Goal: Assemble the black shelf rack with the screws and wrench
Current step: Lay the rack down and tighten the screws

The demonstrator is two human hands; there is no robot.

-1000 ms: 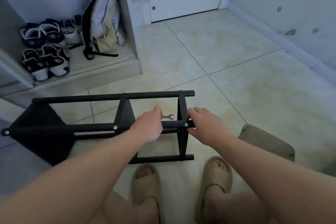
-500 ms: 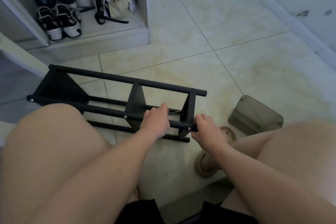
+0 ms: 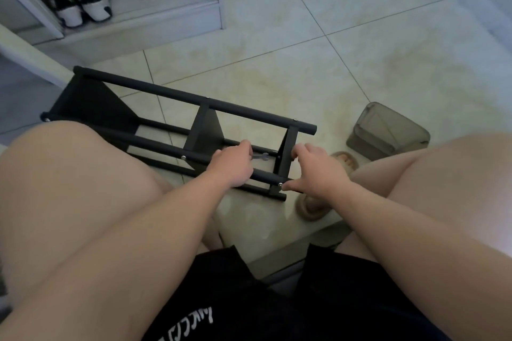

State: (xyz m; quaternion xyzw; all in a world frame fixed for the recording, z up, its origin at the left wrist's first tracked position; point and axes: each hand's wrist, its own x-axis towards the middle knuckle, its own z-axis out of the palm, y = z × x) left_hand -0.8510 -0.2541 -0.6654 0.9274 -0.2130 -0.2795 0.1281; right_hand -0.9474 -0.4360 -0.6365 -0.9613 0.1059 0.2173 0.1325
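The black shelf rack [image 3: 194, 99] lies on its side on the tiled floor between my knees. My left hand [image 3: 232, 165] curls round its near black bar and also holds a small silver wrench [image 3: 261, 157] that sticks out to the right. My right hand [image 3: 313, 170] grips the rack's right end at the end frame, its thumb by a silver screw [image 3: 280, 184] on the near bar. Other screw heads [image 3: 183, 157] show along the bars.
A beige slipper [image 3: 313, 206] lies under my right hand. An olive pouch [image 3: 388, 131] sits on the floor to the right. A white cabinet [image 3: 166, 22] with shoes [image 3: 80, 0] and a bag stands at the upper left. My knees flank the rack.
The view has dropped lower and closer, so my knees now fill both sides. The rack has turned slightly, its right end nearer me. Both hands keep their hold.
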